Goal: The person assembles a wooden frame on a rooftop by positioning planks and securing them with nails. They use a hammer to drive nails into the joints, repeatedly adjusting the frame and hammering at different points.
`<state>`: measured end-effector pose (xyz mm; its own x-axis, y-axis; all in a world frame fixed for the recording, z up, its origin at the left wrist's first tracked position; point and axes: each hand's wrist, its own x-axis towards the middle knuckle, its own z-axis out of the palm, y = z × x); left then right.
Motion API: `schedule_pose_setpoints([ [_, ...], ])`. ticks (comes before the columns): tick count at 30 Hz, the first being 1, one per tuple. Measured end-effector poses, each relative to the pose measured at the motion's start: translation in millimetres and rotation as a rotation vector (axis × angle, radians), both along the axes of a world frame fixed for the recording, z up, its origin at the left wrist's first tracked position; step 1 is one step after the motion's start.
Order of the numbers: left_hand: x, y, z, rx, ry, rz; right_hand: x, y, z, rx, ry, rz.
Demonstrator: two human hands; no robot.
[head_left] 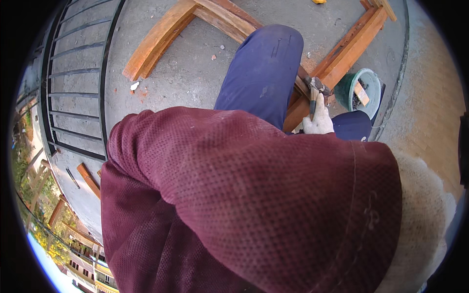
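Note:
A white-gloved hand, apparently my right hand point(319, 121), closes around a pale wooden handle between my knees. The tool looks like a hammer point(313, 96), its grey metal head point(320, 86) close to the orange-brown timber point(328, 78). One gloved digit stretches up along the handle. Part of the timber passes behind my blue trouser leg point(266, 63). My maroon sleeve point(273, 180) covers much of the view and hides the forearm. At the right edge, off-white cloth point(422, 215) shows past the sleeve hem. My left hand is not visible.
Right of the hand, a green bucket point(371, 83) holds small dark pieces and a light wood scrap point(361, 94). Joined timbers point(161, 41) lie on the concrete floor at upper left. A black metal grille point(73, 93) stands left, with a loose wood strip point(88, 180) below.

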<state>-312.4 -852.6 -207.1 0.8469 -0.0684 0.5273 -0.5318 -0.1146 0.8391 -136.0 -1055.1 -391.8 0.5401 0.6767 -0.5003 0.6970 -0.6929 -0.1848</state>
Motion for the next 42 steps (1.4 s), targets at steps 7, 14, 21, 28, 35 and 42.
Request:
schedule_pose_setpoints([
  [7, 30, -16, 20, 0.097, -0.017, -0.220, -5, -14, -6, 0.153, -0.018, -0.129],
  [14, 64, -39, 38, 0.199, -0.006, -0.363, -2, -13, -14, 0.308, 0.032, -0.128],
  [21, 122, -49, 26, 0.234, 0.164, -0.394, 69, -49, 37, 0.908, 0.150, -0.235],
  [28, 70, -6, -135, -0.427, 1.087, -0.214, 291, -151, -44, 0.376, -0.135, -0.299],
  [35, 61, -2, -171, -0.891, 0.825, -0.099, 292, -82, -56, -0.111, -0.291, 0.138],
  [42, 64, -11, -163, -0.938, 0.875, -0.023, 283, -55, -47, -0.246, -0.234, 0.220],
])
